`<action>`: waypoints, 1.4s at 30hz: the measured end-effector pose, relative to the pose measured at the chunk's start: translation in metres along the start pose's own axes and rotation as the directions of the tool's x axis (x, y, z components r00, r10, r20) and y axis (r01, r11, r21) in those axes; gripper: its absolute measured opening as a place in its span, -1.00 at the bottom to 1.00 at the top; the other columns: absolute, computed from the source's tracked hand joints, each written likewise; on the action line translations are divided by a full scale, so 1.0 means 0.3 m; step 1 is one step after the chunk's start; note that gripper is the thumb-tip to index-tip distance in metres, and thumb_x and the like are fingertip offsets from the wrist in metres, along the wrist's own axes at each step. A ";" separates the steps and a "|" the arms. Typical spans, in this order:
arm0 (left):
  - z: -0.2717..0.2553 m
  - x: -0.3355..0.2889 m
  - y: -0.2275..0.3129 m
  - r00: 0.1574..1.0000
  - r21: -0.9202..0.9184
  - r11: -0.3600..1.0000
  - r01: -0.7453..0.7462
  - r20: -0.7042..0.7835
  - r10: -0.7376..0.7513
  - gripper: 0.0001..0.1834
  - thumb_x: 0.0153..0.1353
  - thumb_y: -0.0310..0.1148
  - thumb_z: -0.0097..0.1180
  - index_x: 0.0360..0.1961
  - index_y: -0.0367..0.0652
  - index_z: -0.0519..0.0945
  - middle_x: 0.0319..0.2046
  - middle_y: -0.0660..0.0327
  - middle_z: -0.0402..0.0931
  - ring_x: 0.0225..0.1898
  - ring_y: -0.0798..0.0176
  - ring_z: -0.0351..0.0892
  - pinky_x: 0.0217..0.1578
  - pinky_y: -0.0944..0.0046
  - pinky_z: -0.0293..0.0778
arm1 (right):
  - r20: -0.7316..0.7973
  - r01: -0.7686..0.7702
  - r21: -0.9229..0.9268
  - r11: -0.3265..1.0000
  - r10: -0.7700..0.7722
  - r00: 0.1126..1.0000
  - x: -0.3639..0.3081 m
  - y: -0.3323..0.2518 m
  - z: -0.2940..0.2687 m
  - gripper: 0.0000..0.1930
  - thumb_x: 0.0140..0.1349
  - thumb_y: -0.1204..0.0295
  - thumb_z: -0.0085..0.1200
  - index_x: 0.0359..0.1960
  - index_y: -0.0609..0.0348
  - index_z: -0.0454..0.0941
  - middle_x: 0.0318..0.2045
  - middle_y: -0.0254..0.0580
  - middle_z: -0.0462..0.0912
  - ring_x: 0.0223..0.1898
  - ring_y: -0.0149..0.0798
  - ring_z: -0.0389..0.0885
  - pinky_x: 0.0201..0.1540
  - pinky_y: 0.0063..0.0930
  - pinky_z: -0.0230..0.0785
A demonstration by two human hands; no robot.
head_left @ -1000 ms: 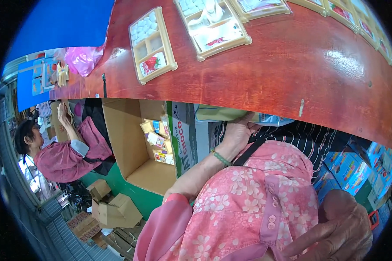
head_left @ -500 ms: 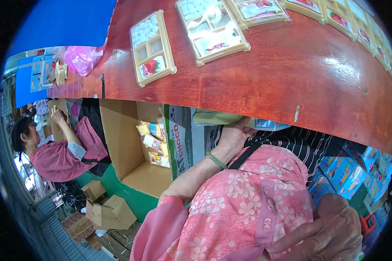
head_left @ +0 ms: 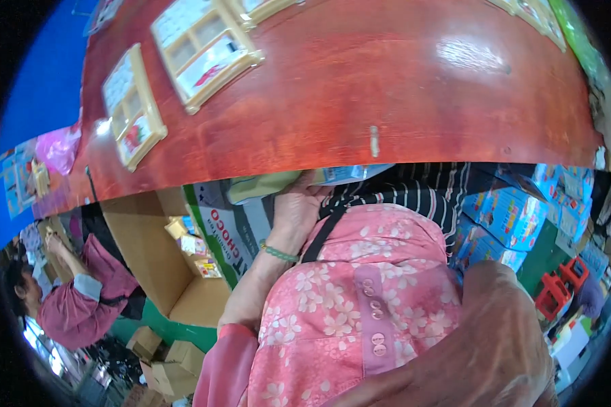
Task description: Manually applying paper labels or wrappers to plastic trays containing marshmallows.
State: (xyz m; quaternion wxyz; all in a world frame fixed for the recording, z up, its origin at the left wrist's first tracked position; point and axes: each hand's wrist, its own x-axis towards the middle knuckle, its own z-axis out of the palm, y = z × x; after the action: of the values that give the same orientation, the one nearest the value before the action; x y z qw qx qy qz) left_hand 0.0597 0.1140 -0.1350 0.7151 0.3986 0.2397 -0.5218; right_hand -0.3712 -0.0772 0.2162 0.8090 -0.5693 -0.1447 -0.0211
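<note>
My left hand [head_left: 297, 209] is at my lap under the table's front edge, a green beaded bracelet on its wrist. Its fingers are mostly hidden; beside them lie a pale green item [head_left: 261, 188] and a blue printed package [head_left: 353, 173], both partly covered by the tabletop. Whether the hand grips either one I cannot make out. Large and blurred, my right hand [head_left: 465, 346] is raised close to the camera at the lower right, in front of my pink floral apron [head_left: 332, 298]. Its fingers run out of the picture, so what they do is hidden.
On the red-brown table [head_left: 360, 102] lie compartment trays [head_left: 224, 83] with white pieces and strawberry-printed packets. An open carton [head_left: 142, 251] with small packets stands below, left. A person [head_left: 85, 305] works at far left. Blue boxes [head_left: 506, 214] and red plastic handles [head_left: 553, 295] are right.
The view has swung right, so the table and trays sit further left. My right hand has come closer to the camera, its fingers leaving the picture. My left hand stays at my lap.
</note>
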 end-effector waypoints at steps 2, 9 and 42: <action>0.072 -0.051 -0.021 0.998 0.060 0.998 -0.028 -0.047 0.031 -0.67 0.16 -0.48 0.15 -0.03 -0.14 0.46 -0.08 0.14 0.53 -0.10 0.08 0.55 -0.06 -0.02 0.45 | -0.039 0.041 0.005 0.999 -0.040 0.998 -0.150 0.118 -0.006 -0.44 0.27 -0.01 -0.17 -0.18 0.35 0.56 -0.19 0.12 0.63 -0.07 0.02 0.61 -0.13 -0.16 0.54; 0.094 -0.031 -0.019 0.998 0.110 0.992 -0.062 -0.004 0.063 -0.61 0.10 -0.42 0.23 -0.02 -0.10 0.48 -0.06 0.17 0.51 -0.01 0.10 0.49 -0.01 0.00 0.42 | -0.149 -0.049 0.002 0.999 0.049 0.988 0.708 0.409 -0.213 -0.45 0.25 0.00 -0.15 -0.19 0.34 0.57 -0.18 0.11 0.63 -0.07 0.02 0.61 -0.14 -0.16 0.54; 0.087 -0.024 -0.028 0.997 0.038 0.999 -0.037 0.072 0.034 -0.59 0.12 -0.34 0.24 0.00 -0.09 0.46 -0.10 0.23 0.52 -0.09 0.21 0.53 -0.08 0.13 0.45 | 0.167 -0.107 -0.595 0.797 0.252 0.953 0.958 0.281 -0.282 -0.83 0.10 0.34 0.02 -0.38 0.17 0.51 -0.34 -0.10 0.68 -0.34 -0.18 0.66 -0.27 -0.33 0.50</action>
State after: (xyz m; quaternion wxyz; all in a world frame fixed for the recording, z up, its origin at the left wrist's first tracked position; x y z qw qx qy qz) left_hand 0.0474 0.0954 -0.1174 0.7243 0.3979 0.1966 -0.5277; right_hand -0.0615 -0.0885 0.1870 0.5723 -0.7977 -0.1720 0.0812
